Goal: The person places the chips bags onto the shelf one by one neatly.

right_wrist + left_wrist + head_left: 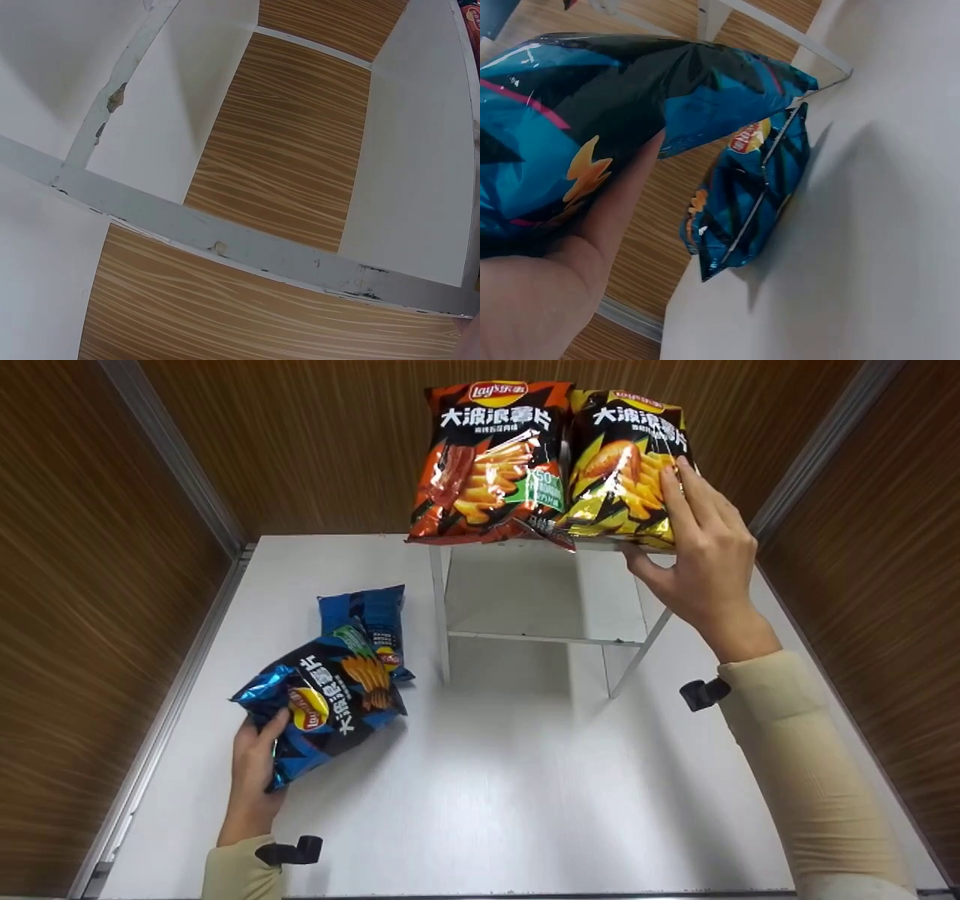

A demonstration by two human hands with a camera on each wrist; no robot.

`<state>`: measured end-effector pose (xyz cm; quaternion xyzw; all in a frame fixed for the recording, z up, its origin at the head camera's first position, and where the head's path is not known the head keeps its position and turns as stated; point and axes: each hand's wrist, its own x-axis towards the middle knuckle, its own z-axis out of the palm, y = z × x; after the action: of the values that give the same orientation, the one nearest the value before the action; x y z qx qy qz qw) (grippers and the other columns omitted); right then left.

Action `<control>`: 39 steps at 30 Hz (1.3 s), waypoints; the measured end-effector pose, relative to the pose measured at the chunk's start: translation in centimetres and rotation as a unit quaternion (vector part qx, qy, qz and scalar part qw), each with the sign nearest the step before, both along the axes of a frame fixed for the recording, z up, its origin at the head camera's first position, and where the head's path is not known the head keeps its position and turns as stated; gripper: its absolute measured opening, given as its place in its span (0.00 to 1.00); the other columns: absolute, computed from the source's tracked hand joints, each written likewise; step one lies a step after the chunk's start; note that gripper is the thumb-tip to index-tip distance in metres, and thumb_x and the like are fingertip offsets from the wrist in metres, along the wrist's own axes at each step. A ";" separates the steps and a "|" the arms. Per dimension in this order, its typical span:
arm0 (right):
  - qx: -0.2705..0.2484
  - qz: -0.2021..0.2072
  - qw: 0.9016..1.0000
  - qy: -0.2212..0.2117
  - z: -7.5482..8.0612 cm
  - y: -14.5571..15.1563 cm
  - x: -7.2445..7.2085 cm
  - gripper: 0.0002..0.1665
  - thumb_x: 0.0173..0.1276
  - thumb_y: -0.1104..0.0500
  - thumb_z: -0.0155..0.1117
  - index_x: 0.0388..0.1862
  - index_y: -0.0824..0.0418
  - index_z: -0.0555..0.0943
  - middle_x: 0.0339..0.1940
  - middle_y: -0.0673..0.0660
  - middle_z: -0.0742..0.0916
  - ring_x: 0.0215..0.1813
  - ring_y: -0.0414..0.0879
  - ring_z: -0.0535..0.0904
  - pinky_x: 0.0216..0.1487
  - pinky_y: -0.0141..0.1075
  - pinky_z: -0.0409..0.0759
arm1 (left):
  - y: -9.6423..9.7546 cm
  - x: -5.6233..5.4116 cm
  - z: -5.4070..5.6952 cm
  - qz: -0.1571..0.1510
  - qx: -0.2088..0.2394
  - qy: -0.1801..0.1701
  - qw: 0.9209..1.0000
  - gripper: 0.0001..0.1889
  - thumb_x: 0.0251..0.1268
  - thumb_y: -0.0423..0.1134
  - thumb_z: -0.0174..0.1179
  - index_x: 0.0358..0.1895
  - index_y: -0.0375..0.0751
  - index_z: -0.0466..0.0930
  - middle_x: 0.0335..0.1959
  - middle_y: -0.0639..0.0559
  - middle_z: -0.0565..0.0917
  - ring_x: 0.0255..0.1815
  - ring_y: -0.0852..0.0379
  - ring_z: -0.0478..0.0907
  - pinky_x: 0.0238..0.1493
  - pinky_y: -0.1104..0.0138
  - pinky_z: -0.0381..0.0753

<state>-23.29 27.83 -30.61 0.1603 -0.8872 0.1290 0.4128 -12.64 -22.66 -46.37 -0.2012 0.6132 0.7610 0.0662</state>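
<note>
In the head view my left hand [253, 761] grips a blue bag of chips [337, 690] by its lower left part, thumb on the front and fingers hidden behind. A second blue bag of chips [754, 195] lies on the white surface just beyond it, partly covered by the held one in the head view. My right hand [709, 547] reaches to the shelf top, its extended fingers touching the right side of a yellow bag of chips [626, 465]; the thumb is low, by the shelf edge. Left of that bag stands a red bag of chips [495, 461].
The white metal shelf rack [540, 639] has a lower tier and thin legs; its frame [217, 244] shows chipped paint. Wood-grain walls [82, 547] enclose the white surface [480, 810] at the left, back and right.
</note>
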 end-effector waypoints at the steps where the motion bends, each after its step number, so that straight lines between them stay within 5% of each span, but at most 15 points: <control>1: -0.001 0.001 1.000 0.000 0.0 0.0 0.0 0.46 0.62 0.40 0.65 0.76 0.56 0.66 0.76 0.58 0.72 0.71 0.60 0.71 0.71 0.54 0.70 | 0.0 0.0 -0.2 -0.009 -0.002 -0.010 1.000 0.40 0.76 0.55 0.48 0.81 0.53 0.36 0.63 0.59 0.66 0.63 0.60 0.66 0.56 0.76 0.77; 12: 0.003 -0.001 1.000 -0.002 0.1 0.1 0.0 0.46 0.63 0.40 0.64 0.76 0.55 0.65 0.76 0.58 0.71 0.71 0.60 0.71 0.71 0.54 0.70 | 0.0 -0.6 -2.3 -0.101 -0.029 -0.041 0.994 0.42 0.75 0.56 0.50 0.81 0.46 0.38 0.69 0.47 0.64 0.61 0.57 0.71 0.56 0.72 0.80; 19: -0.004 0.000 1.000 -0.005 0.1 -0.1 0.1 0.46 0.62 0.41 0.66 0.76 0.54 0.65 0.76 0.57 0.71 0.72 0.59 0.71 0.71 0.54 0.70 | -0.6 -1.6 -2.7 -0.198 -0.067 -0.072 0.975 0.43 0.73 0.58 0.52 0.80 0.41 0.42 0.65 0.43 0.72 0.56 0.56 0.78 0.58 0.64 0.82; 24: -0.009 0.000 1.000 -0.007 0.1 -0.2 0.1 0.46 0.61 0.42 0.67 0.76 0.54 0.66 0.76 0.57 0.71 0.72 0.59 0.71 0.71 0.54 0.70 | -1.1 -2.6 -2.7 -0.269 -0.150 -0.073 0.949 0.43 0.74 0.57 0.52 0.77 0.30 0.45 0.65 0.35 0.73 0.56 0.52 0.79 0.61 0.57 0.81; 27: -0.003 -0.002 1.000 -0.006 0.0 -0.1 0.1 0.46 0.62 0.42 0.66 0.76 0.55 0.65 0.76 0.57 0.71 0.72 0.59 0.71 0.71 0.54 0.71 | -1.0 -3.1 -2.3 -0.289 -0.234 -0.070 0.926 0.42 0.77 0.54 0.49 0.75 0.23 0.45 0.66 0.29 0.72 0.60 0.43 0.78 0.64 0.51 0.78; 35: 0.011 -0.007 1.000 -0.008 0.1 0.1 0.2 0.46 0.63 0.41 0.65 0.77 0.54 0.64 0.76 0.58 0.71 0.72 0.60 0.71 0.71 0.54 0.71 | 1.1 -2.9 -1.0 -0.238 -0.448 0.003 0.862 0.31 0.79 0.43 0.42 0.74 0.23 0.51 0.71 0.23 0.63 0.72 0.28 0.63 0.71 0.41 0.66; 39: 0.017 -0.008 1.000 -0.008 0.0 0.1 0.1 0.47 0.63 0.40 0.65 0.77 0.55 0.63 0.76 0.59 0.71 0.71 0.61 0.71 0.71 0.54 0.71 | 2.8 -2.2 -0.5 -0.204 -0.496 0.024 0.844 0.32 0.79 0.43 0.44 0.74 0.23 0.52 0.73 0.23 0.60 0.74 0.28 0.59 0.70 0.37 0.64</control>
<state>-23.17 27.94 -30.58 0.1587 -0.8937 0.1118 0.4044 -14.85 -19.89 -46.84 -0.0592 0.9374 0.3293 0.0964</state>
